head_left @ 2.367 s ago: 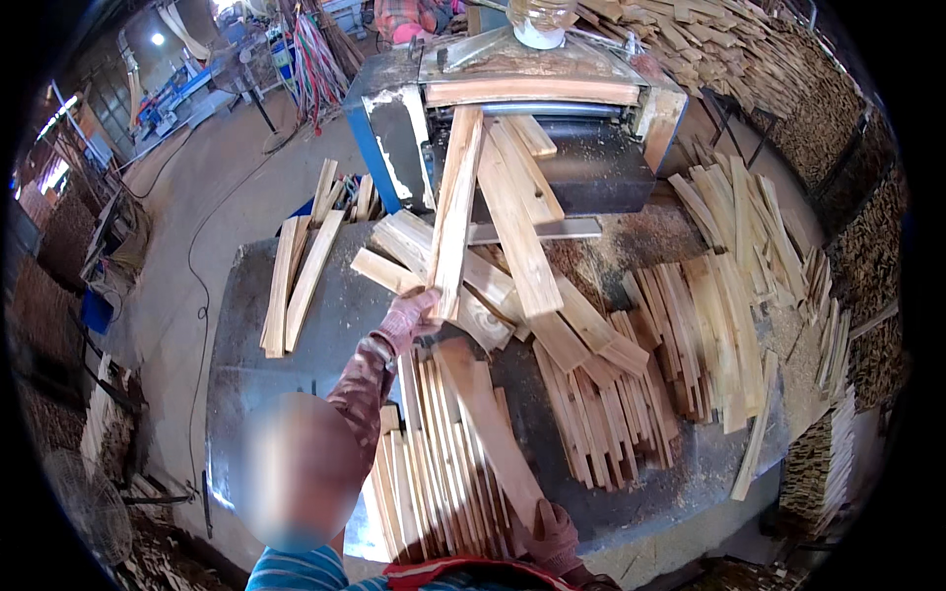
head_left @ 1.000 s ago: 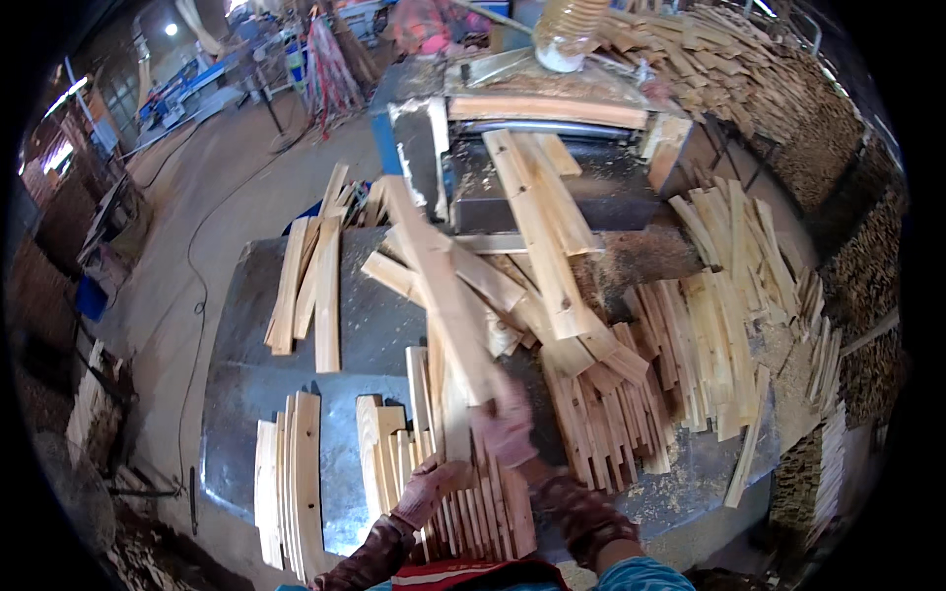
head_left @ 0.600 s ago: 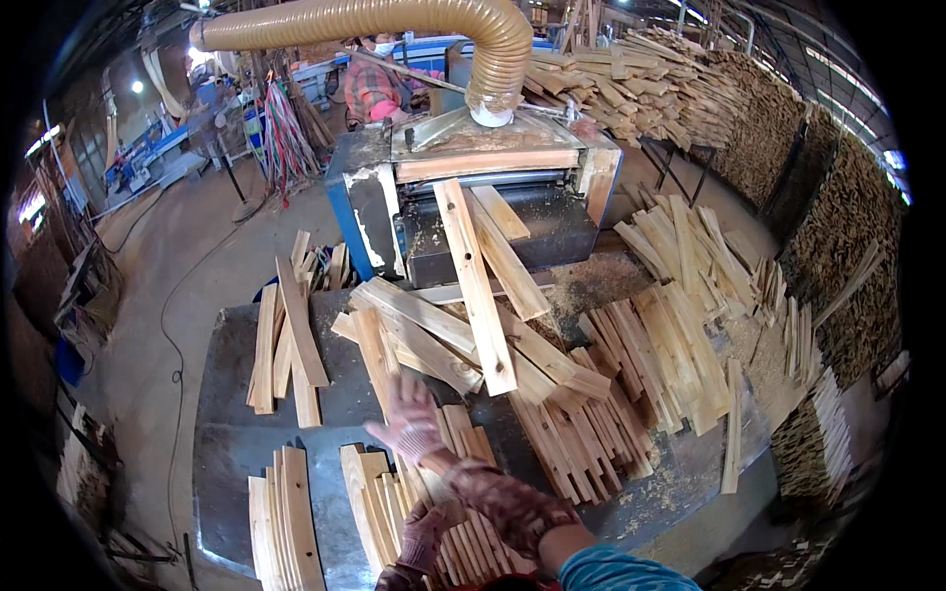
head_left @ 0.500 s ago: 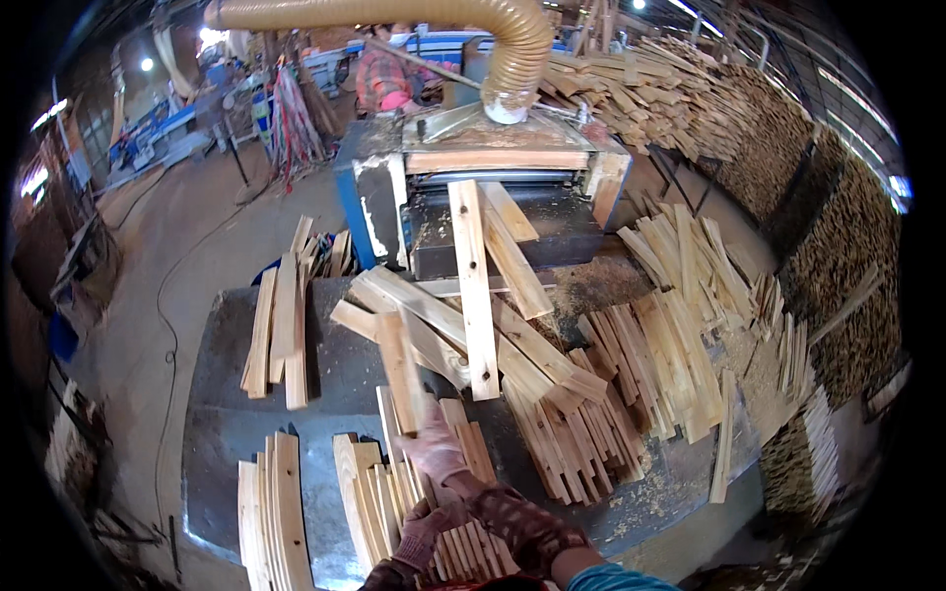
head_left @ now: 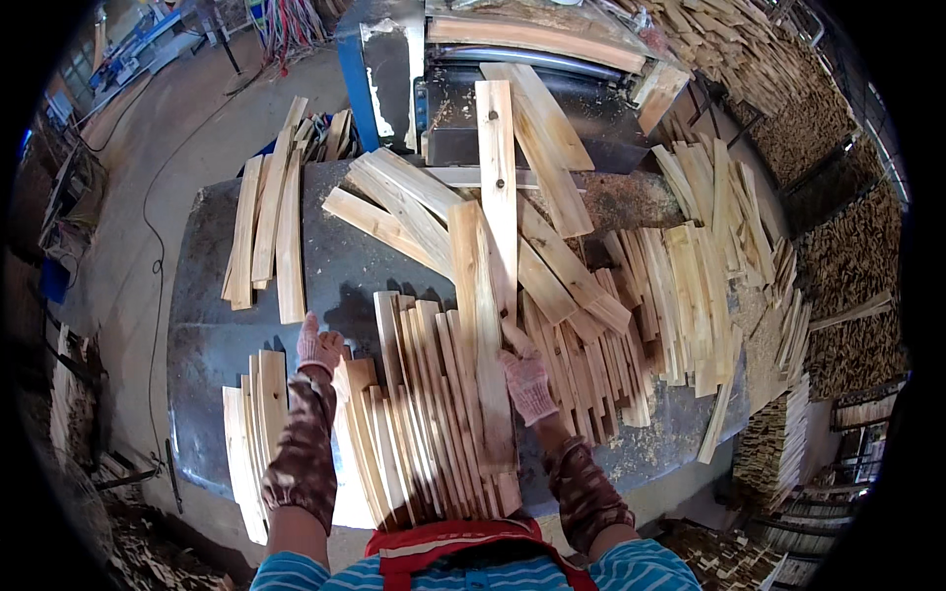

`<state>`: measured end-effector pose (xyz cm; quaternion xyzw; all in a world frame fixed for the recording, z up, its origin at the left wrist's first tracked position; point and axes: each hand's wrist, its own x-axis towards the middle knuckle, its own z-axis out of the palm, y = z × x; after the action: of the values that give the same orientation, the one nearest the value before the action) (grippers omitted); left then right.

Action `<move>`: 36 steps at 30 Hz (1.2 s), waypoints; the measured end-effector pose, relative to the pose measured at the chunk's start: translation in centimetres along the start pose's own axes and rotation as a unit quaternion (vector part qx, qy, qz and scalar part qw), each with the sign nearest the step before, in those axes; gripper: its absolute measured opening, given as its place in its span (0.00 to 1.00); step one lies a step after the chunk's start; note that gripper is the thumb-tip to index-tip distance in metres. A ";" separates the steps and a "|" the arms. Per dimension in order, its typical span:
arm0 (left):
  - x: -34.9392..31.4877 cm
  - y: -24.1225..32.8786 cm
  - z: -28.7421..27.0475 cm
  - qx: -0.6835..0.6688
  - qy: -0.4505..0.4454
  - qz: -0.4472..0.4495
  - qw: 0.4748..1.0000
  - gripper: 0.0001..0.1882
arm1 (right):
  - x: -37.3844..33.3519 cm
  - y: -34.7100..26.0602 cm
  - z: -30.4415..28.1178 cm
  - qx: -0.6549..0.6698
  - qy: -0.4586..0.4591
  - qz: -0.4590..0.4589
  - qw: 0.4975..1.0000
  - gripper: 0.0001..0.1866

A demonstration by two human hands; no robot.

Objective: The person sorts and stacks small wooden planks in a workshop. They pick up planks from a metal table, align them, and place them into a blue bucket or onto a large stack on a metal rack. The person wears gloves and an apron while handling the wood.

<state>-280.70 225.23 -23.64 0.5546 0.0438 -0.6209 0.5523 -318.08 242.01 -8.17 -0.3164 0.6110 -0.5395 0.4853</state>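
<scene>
Nearest the body, narrow boards [head_left: 436, 379] stand on edge in a row, probably to save space. The left hand [head_left: 320, 348] is open beside the table's left boards [head_left: 289, 246]. The right hand [head_left: 529, 382] meets the knotted board's [head_left: 498, 148] lower end (gripping or not, I cannot tell); farther, this board overlies crossed boards [head_left: 402, 209], before the machine [head_left: 532, 34].
</scene>
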 end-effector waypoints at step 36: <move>-34.7 -23.6 7.3 0.348 -0.553 -0.084 0.752 0.19 | -21.6 5.3 -8.3 -0.111 0.242 -0.127 0.955 0.43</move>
<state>-310.50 251.57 -8.42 0.2628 -0.4422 -0.8353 0.1943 -318.00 265.78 -8.33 -0.3035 0.7207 -0.5861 0.2119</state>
